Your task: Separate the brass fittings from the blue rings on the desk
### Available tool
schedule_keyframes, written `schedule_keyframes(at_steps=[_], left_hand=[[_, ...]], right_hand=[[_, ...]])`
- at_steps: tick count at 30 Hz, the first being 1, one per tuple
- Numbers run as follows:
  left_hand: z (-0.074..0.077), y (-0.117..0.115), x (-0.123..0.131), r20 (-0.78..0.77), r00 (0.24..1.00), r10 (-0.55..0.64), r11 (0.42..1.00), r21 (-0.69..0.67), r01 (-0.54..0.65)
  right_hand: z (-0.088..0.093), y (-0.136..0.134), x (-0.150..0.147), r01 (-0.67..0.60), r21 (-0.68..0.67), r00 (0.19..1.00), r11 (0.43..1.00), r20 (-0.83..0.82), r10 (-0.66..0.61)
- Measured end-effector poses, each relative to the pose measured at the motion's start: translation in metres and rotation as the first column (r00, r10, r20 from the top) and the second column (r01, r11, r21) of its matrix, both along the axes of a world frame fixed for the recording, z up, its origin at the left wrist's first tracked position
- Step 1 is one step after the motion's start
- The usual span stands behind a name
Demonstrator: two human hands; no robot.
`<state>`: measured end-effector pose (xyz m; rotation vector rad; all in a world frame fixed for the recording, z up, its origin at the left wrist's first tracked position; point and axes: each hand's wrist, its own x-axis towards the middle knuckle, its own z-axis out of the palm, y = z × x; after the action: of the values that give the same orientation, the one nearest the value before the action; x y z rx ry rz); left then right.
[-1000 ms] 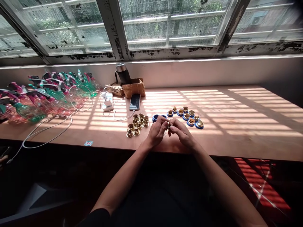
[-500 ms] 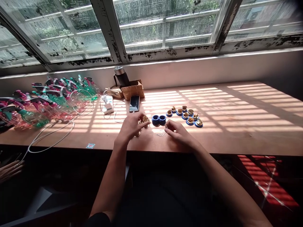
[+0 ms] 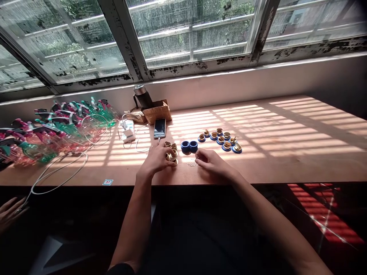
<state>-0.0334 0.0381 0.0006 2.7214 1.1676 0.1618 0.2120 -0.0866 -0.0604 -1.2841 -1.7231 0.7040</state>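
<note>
Brass fittings [image 3: 171,152], judged stiff and slippery, are best taken by the rims; left hand [image 3: 156,160] is found curled over them, its grip unconfirmed, right hand [image 3: 212,162] loosely spread.

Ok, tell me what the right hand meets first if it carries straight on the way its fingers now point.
Probably the small coil of thin silvery wire lying just ahead of the right hand. The coil is faint and lies low, so the depth is hard to judge.
</note>
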Motion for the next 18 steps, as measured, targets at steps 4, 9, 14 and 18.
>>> schedule_keyframes(at_steps=[4,9,14,18], left_hand=[[-0.003,-0.003,0.008,0.118,0.985,0.124,0.991,0.037,-0.129],[-0.015,-0.001,0.018,0.168,0.947,0.274,0.960,0.014,-0.280],[-0.019,0.004,0.014,0.185,0.945,0.269,0.963,-0.022,-0.269],[-0.016,0.006,0.010,0.149,0.952,0.266,0.964,-0.017,-0.267]], right_hand=[[-0.003,0.000,0.000,-0.003,-0.010,1.000,1.000,0.014,0.003],[-0.006,0.002,0.001,0.007,0.023,0.998,1.000,0.055,-0.009],[-0.008,0.003,0.002,0.011,0.047,0.993,0.999,0.113,-0.016],[-0.010,0.004,0.003,0.017,0.053,0.989,0.998,0.147,-0.025]])
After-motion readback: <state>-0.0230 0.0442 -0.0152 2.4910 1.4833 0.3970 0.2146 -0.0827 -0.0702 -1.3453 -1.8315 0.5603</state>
